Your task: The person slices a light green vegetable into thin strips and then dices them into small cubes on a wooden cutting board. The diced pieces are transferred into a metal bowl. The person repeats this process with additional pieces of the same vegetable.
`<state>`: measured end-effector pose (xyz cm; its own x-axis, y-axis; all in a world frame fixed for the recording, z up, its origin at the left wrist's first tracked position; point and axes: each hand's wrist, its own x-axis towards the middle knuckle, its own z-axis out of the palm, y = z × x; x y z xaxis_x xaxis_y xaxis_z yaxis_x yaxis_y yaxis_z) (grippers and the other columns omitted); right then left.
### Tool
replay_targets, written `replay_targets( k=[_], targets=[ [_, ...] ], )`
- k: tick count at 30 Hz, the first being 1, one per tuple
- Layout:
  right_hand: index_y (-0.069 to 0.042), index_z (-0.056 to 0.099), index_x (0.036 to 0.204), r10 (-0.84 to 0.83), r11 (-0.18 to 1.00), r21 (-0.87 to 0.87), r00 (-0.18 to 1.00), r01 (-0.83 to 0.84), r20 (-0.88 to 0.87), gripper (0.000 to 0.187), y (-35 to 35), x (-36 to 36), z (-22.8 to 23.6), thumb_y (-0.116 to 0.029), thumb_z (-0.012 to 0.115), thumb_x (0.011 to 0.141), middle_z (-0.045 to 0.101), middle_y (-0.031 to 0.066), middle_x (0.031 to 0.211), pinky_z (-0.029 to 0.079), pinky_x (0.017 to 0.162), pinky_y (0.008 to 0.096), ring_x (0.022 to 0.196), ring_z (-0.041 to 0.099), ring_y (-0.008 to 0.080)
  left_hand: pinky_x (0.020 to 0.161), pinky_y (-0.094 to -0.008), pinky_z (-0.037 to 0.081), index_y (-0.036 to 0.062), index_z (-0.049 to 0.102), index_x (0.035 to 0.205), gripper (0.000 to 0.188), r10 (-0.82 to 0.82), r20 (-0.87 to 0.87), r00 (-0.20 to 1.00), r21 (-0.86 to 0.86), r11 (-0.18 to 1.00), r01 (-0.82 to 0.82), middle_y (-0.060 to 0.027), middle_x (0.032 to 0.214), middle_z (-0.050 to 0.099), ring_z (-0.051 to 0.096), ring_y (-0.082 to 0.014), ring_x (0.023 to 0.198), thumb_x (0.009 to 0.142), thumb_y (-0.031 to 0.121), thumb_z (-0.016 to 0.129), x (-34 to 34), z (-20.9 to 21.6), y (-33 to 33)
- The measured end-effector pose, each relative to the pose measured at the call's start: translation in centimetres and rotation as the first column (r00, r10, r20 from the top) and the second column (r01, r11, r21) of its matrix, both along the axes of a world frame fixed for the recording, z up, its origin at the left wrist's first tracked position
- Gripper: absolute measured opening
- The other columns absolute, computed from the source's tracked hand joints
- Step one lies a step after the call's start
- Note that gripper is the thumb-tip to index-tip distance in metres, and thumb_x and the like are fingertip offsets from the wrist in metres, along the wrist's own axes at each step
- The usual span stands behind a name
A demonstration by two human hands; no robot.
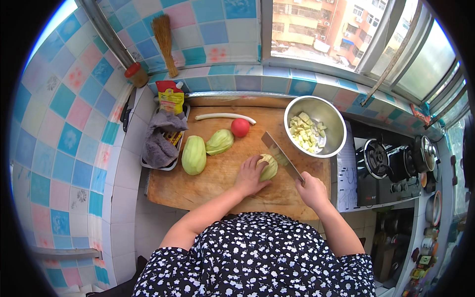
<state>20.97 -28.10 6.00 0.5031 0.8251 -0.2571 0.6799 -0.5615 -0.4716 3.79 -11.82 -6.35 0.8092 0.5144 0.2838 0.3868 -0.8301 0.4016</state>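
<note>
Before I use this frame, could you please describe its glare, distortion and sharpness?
In the head view, daylight partly washes out the apartment buildings outside; the steel bowl catches bright reflections; the left wall tiles curve near the picture's edge; the cleaver in the right hand shows no obvious motion blur.

Left hand on a pale green vegetable, knife in the right, at a wooden chopping board
The left hand (252, 175) rests over a peeled piece (269, 169) on the board (213, 185); the right hand (312, 190) grips the handle of a broad-bladed knife (282, 155), its blade slanting up and leftward just beside the piece. Farther left lie two more peeled vegetables (193, 155), near a round red tomato (240, 127) and a long white stalk (225, 117). A steel bowl (339, 124) at the far right corner holds pale chopped chunks (306, 132). Left of the board, a tray (159, 166) carries a grey cloth (161, 138); a black gas stove (386, 188) stands to the right
</note>
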Motion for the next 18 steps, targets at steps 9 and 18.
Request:
replay_targets(
  k=[9, 18],
  targets=[
    [-0.004, 0.056, 0.092, 0.048, 0.998, -0.035, 0.996, -0.046, 0.078, 0.021, 0.6, -1.5, -2.2, -0.026, 0.056, 0.094, 0.068, 0.0211, 0.079, 0.051, 0.074, 0.0535, 0.08, 0.066, 0.0423, 0.101, -0.0458, 0.042, 0.0065, 0.058, 0.12, 0.057, -0.079, -0.029, 0.996, -0.017, 0.997, 0.078, -0.016, 0.126, 0.055, 0.049, -0.0353, 0.117, 0.076, 0.038, 0.075, 0.3, 1.3, 0.8],
    [-0.003, 0.054, 0.094, 0.145, 0.986, -0.1, 0.986, -0.137, 0.081, 0.019, 1.7, -1.8, -1.8, -0.022, 0.055, 0.093, 0.068, 0.0222, 0.079, 0.052, 0.074, 0.0542, 0.078, 0.068, 0.0428, 0.101, -0.0461, 0.041, 0.0042, 0.059, 0.121, 0.053, -0.127, -0.048, 0.991, -0.032, 0.992, 0.126, -0.0161, 0.126, 0.056, 0.049, -0.0359, 0.116, 0.084, 0.042, 0.067, 0.6, 0.9, 1.7]
  ],
)
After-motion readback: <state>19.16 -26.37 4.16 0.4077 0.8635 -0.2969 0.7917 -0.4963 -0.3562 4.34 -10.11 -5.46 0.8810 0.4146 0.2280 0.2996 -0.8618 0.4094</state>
